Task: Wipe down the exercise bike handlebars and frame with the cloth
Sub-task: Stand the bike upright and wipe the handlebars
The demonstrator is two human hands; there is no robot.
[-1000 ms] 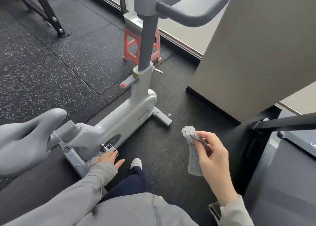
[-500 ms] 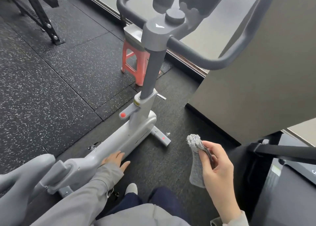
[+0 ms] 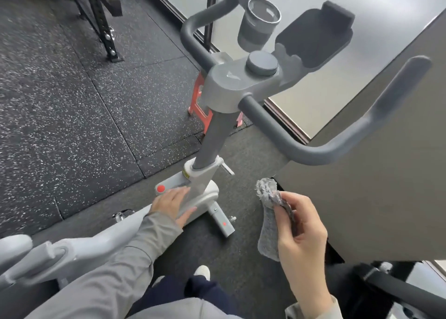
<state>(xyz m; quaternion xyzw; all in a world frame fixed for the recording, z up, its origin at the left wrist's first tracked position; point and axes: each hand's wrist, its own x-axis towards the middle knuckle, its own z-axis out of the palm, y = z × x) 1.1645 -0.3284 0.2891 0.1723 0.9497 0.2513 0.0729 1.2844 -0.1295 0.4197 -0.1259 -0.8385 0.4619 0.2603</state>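
A grey exercise bike stands in front of me, its light frame [image 3: 205,198] running from the seat at lower left to a dark upright post [image 3: 212,140]. Dark handlebars [image 3: 313,149] curve out from the head, one to the right and one toward the upper left. My left hand [image 3: 172,204] lies flat with straight fingers on the frame near the post's base, beside a lever with a red dot. My right hand [image 3: 299,231] pinches a grey cloth [image 3: 268,222] to the right of the frame, in the air and apart from the bike.
A cup holder [image 3: 259,21] and a dark tablet tray [image 3: 313,38] sit at the bike's head. A red stool [image 3: 199,106] stands behind the post. A large grey panel [image 3: 386,173] rises at right, a black rack leg [image 3: 106,36] at upper left, a dark machine [image 3: 398,292] at lower right.
My view has risen, bringing the handlebars and head into sight. My left hand slid forward along the frame from the pedal area to the post's base. My right hand keeps holding the cloth.
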